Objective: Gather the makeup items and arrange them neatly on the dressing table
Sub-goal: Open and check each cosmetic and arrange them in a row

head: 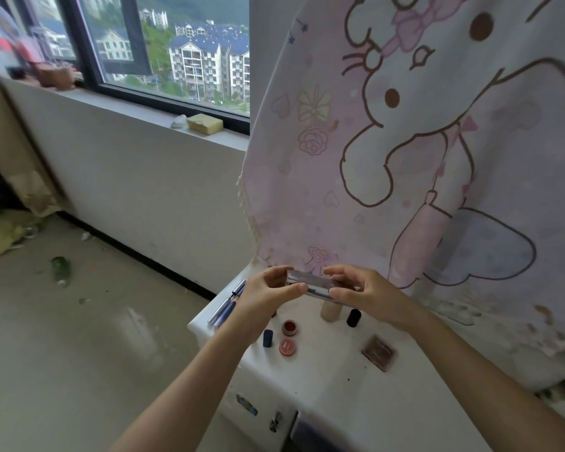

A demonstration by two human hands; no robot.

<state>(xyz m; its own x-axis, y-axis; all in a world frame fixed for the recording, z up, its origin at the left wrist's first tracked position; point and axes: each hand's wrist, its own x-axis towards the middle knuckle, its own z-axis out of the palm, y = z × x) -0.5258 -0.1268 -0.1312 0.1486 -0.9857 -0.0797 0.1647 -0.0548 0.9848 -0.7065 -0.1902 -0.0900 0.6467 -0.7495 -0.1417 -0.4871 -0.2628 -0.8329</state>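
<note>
A silver rectangular makeup case (310,284) hangs above the white dressing table (327,383), held at both ends. My left hand (268,288) pinches its left end and my right hand (366,295) pinches its right end. Below on the table lie several slim pens (227,303) at the left edge, a dark blue tube (267,338), two small red pots (289,327) (287,347), a beige bottle (330,310) partly hidden by the case, a black bottle (353,318) and a brown square compact (379,352).
A pink cartoon-print cloth (405,141) hangs behind the table. A window sill (163,109) to the left carries a yellow sponge (205,123). A green bottle (61,267) lies on the floor at left. Table drawers (261,409) face me below.
</note>
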